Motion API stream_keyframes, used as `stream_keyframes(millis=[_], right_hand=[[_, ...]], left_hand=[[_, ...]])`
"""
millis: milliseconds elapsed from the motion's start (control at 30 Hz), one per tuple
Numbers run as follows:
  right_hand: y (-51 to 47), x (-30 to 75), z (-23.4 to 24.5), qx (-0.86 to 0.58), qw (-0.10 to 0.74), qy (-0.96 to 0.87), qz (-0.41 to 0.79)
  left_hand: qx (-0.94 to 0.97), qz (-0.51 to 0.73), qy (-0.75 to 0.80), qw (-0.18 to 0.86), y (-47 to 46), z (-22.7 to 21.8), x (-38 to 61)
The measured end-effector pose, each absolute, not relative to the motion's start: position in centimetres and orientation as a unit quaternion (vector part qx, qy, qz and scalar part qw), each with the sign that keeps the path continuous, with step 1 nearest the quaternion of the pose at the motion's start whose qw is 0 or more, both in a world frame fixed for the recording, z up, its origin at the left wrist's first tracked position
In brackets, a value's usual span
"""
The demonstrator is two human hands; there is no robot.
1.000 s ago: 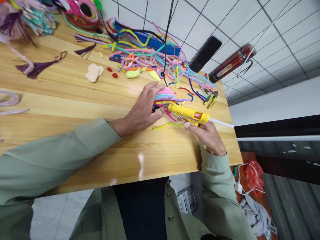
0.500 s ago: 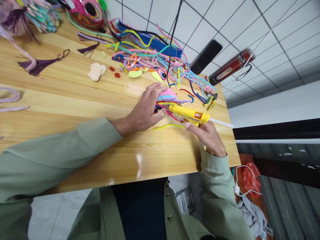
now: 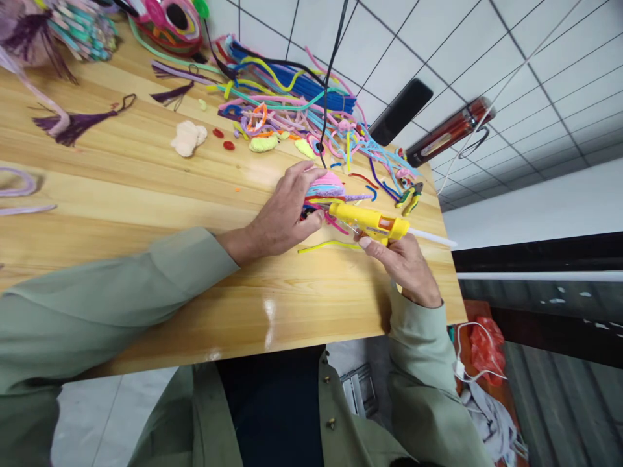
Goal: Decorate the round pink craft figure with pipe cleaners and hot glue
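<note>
My left hand [image 3: 287, 214] is closed around the left side of a colourful pipe-cleaner piece [image 3: 327, 185], pink, blue and purple on top, which rests on the wooden table [image 3: 204, 194]. Part of it is hidden under my fingers. In my right hand [image 3: 406, 263] is a yellow hot glue gun [image 3: 372, 222], a white glue stick [image 3: 433, 237] poking out of its back end. Its nozzle points left, right at the piece; whether it touches, I cannot tell. A yellow pipe cleaner [image 3: 326, 244] lies just below the gun.
Loose pipe cleaners [image 3: 292, 81] pile up along the tiled wall. Yellow-handled pliers [image 3: 413, 198], a black phone [image 3: 402, 111] and a red flask [image 3: 448, 133] are at the back right. Purple tassels [image 3: 80, 124] and beige cutouts [image 3: 187, 138] lie left. A black cord [image 3: 331, 65] hangs behind the piece.
The black cord has swung slightly to the left. Both hands, the glue gun and the piece stay nearly where they were.
</note>
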State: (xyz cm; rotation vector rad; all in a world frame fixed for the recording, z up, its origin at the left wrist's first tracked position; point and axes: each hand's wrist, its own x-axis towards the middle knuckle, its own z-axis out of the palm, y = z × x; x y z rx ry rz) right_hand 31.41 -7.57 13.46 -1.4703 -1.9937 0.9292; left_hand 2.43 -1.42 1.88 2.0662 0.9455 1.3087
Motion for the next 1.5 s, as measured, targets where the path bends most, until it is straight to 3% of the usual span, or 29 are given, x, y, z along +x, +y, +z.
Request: stream_keyframes(millis=[1500], right_hand=[[-8.3, 31.9, 13.7, -0.592, 0.261, -0.690, 0.324]], left_hand=[[0.758, 0.492, 0.360, 0.230, -2.5, 3.0, 3.5]])
